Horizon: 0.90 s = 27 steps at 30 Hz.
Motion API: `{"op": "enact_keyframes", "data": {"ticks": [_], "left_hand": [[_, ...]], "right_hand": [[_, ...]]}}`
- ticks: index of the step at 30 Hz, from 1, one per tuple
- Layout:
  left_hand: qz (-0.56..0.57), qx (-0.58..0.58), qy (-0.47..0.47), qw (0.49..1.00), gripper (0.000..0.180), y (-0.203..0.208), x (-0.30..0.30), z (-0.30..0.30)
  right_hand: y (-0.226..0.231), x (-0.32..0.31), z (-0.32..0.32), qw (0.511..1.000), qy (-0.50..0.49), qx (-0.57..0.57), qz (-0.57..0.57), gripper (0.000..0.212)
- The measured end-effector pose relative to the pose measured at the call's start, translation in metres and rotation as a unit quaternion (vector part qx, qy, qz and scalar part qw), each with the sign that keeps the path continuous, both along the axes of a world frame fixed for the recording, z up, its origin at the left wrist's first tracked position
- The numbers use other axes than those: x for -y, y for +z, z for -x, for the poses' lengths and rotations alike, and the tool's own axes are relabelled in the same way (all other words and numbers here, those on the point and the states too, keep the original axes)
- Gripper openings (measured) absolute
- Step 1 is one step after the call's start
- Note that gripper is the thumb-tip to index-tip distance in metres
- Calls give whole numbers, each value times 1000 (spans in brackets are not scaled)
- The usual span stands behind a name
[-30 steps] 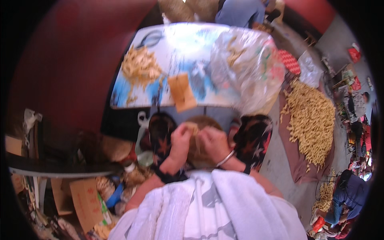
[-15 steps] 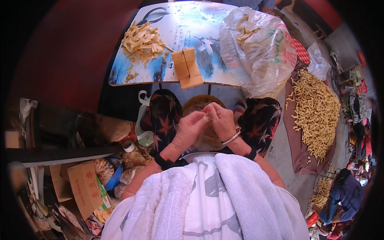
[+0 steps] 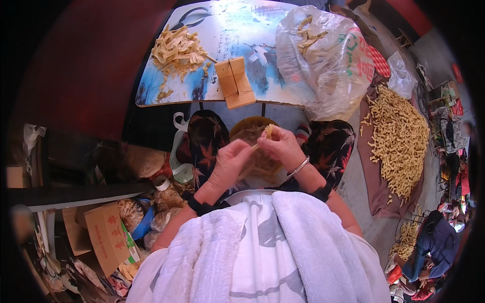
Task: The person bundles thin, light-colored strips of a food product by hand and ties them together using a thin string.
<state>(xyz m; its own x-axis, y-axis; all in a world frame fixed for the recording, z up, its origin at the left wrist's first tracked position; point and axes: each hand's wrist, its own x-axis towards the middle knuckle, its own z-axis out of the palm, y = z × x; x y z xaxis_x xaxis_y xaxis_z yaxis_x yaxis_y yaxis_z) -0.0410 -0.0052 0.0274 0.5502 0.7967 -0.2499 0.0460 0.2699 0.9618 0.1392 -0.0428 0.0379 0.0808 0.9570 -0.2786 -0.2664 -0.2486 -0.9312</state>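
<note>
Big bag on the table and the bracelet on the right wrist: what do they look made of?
The bag looks like thin clear plastic film: glossy, crinkled, pale strips showing through. The bracelet looks like polished silvery metal, judging by its bright shine, though that is not certain.

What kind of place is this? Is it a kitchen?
Probably not a kitchen; more likely a hand workshop or market workspace. Pale strips are heaped on a low table, spread on a floor cloth and stuffed in a plastic bag, and another person crouches nearby.

Pale yellow strips [image 3: 177,48] lie on a blue-and-white, seemingly bird-patterned tabletop [image 3: 237,35]; trousers [image 3: 204,144] black with reddish leaves.
</note>
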Motion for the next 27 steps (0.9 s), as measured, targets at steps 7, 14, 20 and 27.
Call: {"op": "enact_keyframes", "data": {"ticks": [7, 14, 20, 27], "left_hand": [[18, 35, -8, 999, 11, 13, -12, 1], [-248, -79, 22, 965, 17, 36, -77, -8], [-413, -135, 95, 896, 11, 44, -136, -23], [-365, -185, 121, 904, 13, 38, -160, -37]], "right_hand": [[16, -17, -8, 998, 50, 30, 27, 15], [28, -71, -10, 966, -26, 228, -115, 19], [34, -127, -11, 953, -114, 220, -173, 23], [14, -152, -14, 938, -156, 264, -163, 22]]}}
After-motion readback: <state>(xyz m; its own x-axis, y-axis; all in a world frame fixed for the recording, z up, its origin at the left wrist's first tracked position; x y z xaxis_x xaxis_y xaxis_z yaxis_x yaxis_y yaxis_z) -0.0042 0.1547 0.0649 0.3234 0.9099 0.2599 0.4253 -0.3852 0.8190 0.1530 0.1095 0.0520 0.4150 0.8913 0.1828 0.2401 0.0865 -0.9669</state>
